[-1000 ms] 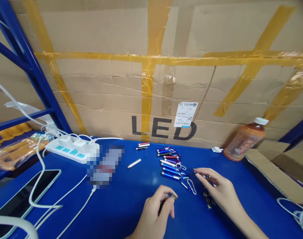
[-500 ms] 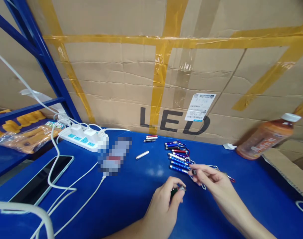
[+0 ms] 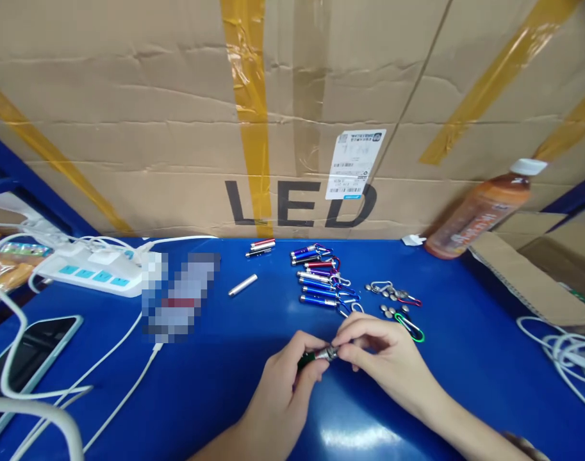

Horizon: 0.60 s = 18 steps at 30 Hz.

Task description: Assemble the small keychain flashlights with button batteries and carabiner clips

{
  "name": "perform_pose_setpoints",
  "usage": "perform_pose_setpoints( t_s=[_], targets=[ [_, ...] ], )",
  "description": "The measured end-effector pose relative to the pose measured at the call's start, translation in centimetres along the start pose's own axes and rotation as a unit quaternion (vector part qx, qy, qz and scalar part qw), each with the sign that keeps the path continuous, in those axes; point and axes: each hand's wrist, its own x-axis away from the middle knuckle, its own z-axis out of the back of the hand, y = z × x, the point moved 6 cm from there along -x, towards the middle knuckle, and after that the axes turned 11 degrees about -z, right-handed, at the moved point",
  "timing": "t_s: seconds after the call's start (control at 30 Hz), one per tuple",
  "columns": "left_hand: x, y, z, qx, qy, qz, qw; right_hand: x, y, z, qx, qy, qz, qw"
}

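The flashlight (image 3: 306, 358) is green, the table (image 3: 225, 390) blue, the bottle (image 3: 469, 221) orange.

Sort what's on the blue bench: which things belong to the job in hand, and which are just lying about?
In hand: green torch, body in left hand, silver end pinched by right hand; row of torches; button cells; green clip.
Lying about: power strip; phone; drink bottle; cardboard box; cable coil.
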Motion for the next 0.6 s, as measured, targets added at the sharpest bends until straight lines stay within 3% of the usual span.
perform_pose_setpoints(
  t_s=[0.1, 0.2, 0.4, 0.5, 0.6],
  targets=[
    [-0.1, 0.0, 0.1, -0.014, -0.005, -0.006, 1.0, -0.2, 0.3, 0.2, 0.001, -0.017, -0.016, 1.0],
    [-0.1, -0.1, 0.0, -0.033, -0.017, -0.036, 0.999, -0.5, 1.4, 0.1, -0.029, -0.062, -0.076, 0.995],
    [0.3, 0.2, -0.3, -0.101, -0.022, -0.147, 0.984, -0.5, 3.3, -0.8, -0.124, -0.112, -0.205, 0.964],
    [0.3, 0.5, -0.2, -0.127, -0.017, -0.188, 0.974, -0.3, 3.4, -1.1, -0.147, -0.111, -0.214, 0.959],
    [0.0, 0.4, -0.1, -0.135, -0.031, -0.177, 0.974, -0.2, 3.6, -1.2, -0.142, -0.105, -0.205, 0.963]
  ],
)
